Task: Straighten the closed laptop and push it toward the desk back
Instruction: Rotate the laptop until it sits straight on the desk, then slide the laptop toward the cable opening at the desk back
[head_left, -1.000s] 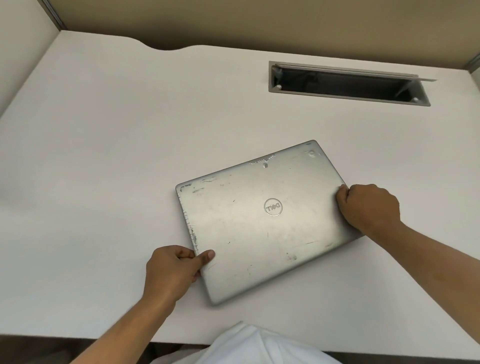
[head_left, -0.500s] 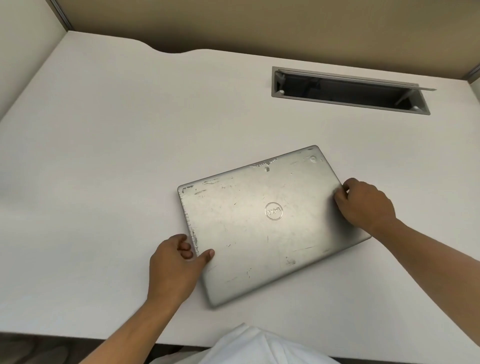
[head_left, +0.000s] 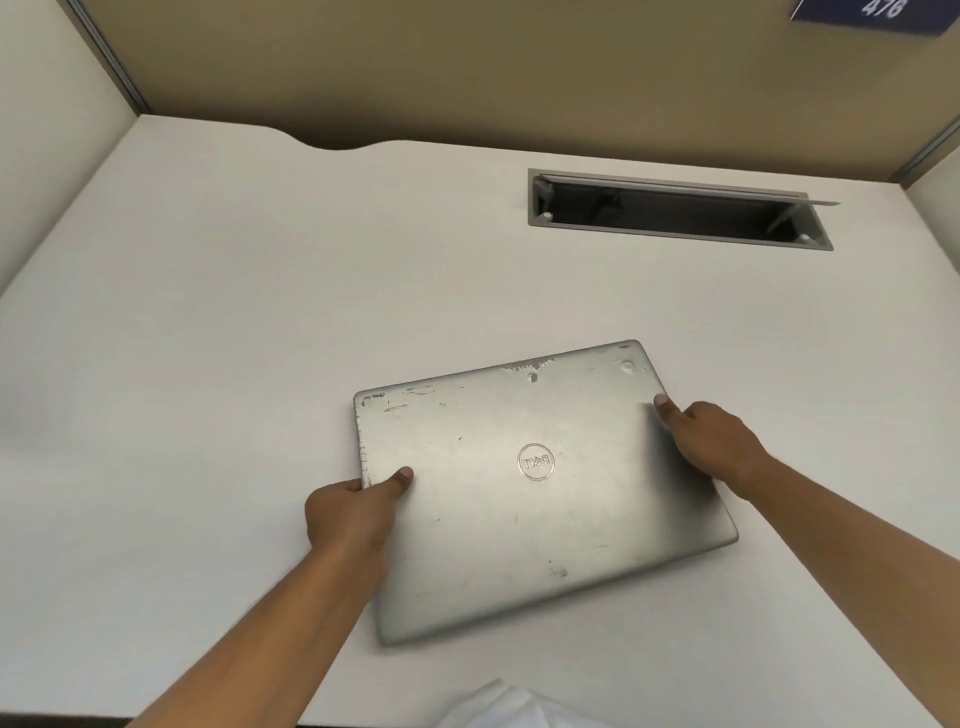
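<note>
A closed silver laptop (head_left: 519, 525) with a scuffed lid and a round logo lies on the white desk (head_left: 218, 322), slightly skewed, its right side turned a little toward the back. My left hand (head_left: 353, 512) grips its left edge, thumb on top of the lid. My right hand (head_left: 711, 441) holds the right edge near the far corner, thumb resting on the lid. The fingers of both hands are hidden under or beside the laptop's edges.
An open cable slot (head_left: 675, 213) with a grey metal frame is set into the desk at the back right. Tan partition walls (head_left: 467, 67) close off the back and sides. White cloth (head_left: 498, 706) shows at the near edge.
The laptop has turned clockwise and sits less skewed than before. Both hands have slid forward along its side edges, the right one toward the far corner.
</note>
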